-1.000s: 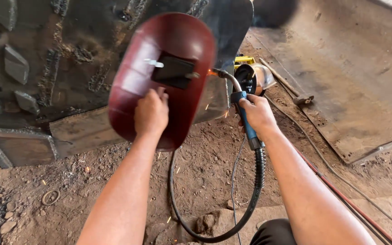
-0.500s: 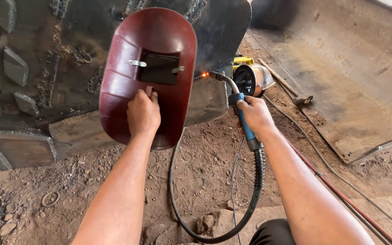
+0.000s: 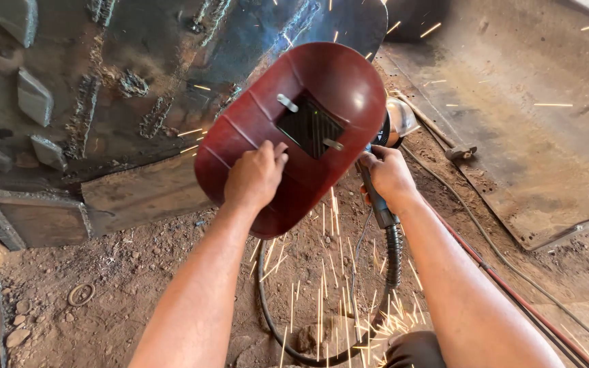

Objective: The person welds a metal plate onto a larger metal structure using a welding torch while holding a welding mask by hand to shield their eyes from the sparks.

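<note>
Sparks are flying now: half a second ago only a small orange glow showed at the tip of the welding torch [image 3: 378,197], and now streaks spray out over the dirt floor [image 3: 138,272] and up across the big steel plate [image 3: 138,102], so I judge that the arc has struck and welding is under way. The dark red hand shield [image 3: 294,129] has swung right and tilted, and it now covers the torch neck and the weld spot, which sat in the open beside it earlier; the dark filter window [image 3: 308,126] lies right over the arc line, so the joint itself is hidden from view. Left hand [image 3: 255,177] is wrapped round the shield's back handle, fingers closed, thumb side up, holding it just above the ground-level work. Right hand [image 3: 390,176] is clenched on the blue torch grip, much where it was before; the black hose [image 3: 393,259] drops from it and loops over the dirt between the forearms. Just behind the shield's right edge a rounded shiny metal object [image 3: 400,116] peeks out; I cannot tell what it is. A hammer [image 3: 455,146] lies on the flat rusty sheet [image 3: 547,136] to the right, well apart from the hands. A thin cable and a red hose [image 3: 506,286] run along the right forearm. A small ring [image 3: 81,294] lies in the dirt far left.
</note>
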